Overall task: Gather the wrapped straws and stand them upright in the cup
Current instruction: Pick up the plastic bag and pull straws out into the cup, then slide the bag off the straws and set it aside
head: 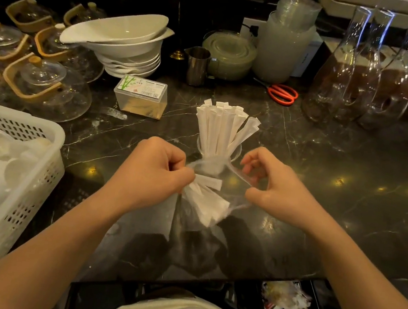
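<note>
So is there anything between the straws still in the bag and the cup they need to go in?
Only the clear plastic bag itself: the remaining wrapped straws lie inside it, with the left hand gripping them through the plastic and the right hand pulling its mouth open. The cup stands just beyond, already holding upright straws.

Both forearms reaching forward over the counter's near edge, left hand curling into a closed fist, thumb pressing against fingers, right hand hovering half-open, fingers bending, thumb and forefinger pinching.
</note>
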Demonstrator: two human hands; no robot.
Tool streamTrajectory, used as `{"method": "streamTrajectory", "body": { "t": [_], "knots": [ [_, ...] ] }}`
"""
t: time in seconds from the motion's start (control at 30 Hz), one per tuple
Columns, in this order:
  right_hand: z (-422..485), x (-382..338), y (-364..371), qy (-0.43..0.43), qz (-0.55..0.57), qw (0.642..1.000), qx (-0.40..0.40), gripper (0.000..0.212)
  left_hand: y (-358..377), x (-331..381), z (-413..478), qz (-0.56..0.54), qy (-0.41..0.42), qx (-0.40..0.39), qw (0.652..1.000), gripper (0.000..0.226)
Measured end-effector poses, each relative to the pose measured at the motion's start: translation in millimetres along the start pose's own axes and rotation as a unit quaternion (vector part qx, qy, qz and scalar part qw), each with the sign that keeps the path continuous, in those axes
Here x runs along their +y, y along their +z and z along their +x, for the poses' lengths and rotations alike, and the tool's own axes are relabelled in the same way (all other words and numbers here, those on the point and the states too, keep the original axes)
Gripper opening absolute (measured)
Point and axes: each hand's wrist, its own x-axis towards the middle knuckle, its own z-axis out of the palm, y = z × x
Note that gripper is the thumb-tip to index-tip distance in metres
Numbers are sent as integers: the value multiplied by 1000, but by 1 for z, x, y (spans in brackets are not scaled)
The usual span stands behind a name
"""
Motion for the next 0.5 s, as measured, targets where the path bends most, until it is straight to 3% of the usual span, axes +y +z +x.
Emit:
{"method": "streamTrajectory", "body": {
  "t": [0.13,0.2,0.3,0.43,0.5],
  "knots": [
    [4,-25,5,-55,8,997,-44,57,7,11,4,-24,30,-32,999,23],
    [11,-37,7,-78,10,995,-56,51,10,17,7,-42,49,-57,996,22],
    [20,-49,6,-50,44,995,-73,20,13,22,11,-73,71,-77,992,21],
    [25,-53,2,-40,129,988,-70,27,4,11,10,-160,69,-122,977,29],
    [26,-55,0,-59,168,982,-70,34,-3,-8,4,-185,25,-208,960,41]
  ]
}}
